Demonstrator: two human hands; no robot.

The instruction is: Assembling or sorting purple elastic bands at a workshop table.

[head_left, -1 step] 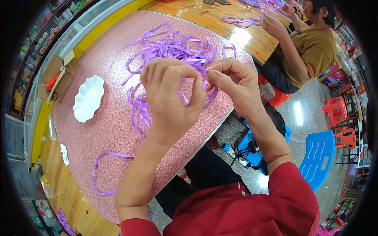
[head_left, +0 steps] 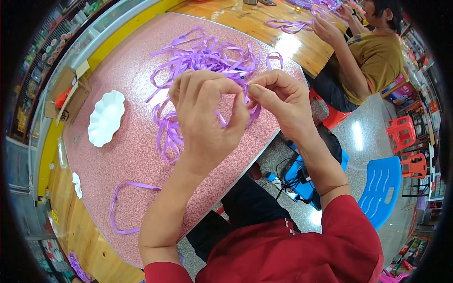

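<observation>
Both hands are raised close together over the pink speckled table (head_left: 137, 155). My right hand (head_left: 285, 101) pinches a thin purple ribbon (head_left: 255, 114) between thumb and forefinger. Just left of it, my left hand (head_left: 203, 115) is curled, with thumb and forefinger tips pressed together. Whatever sits between those tips is too small to make out. Behind and below the hands lies a tangled heap of purple ribbons (head_left: 207, 54), partly covered by my fingers. A single loop of ribbon (head_left: 113, 207) rests by my left forearm.
A white scalloped dish (head_left: 106, 118) and an open cardboard box (head_left: 75, 96) are on the left. A co-worker (head_left: 373, 61) sits at the wooden table (head_left: 255, 26) at upper right, handling purple ribbon. Blue stool (head_left: 380, 191), red stools (head_left: 402, 133) and black cables (head_left: 295, 181) are at right.
My left hand has shifted very slightly to the right, its fingertips a little nearer my right hand. The right hand stays in place.
</observation>
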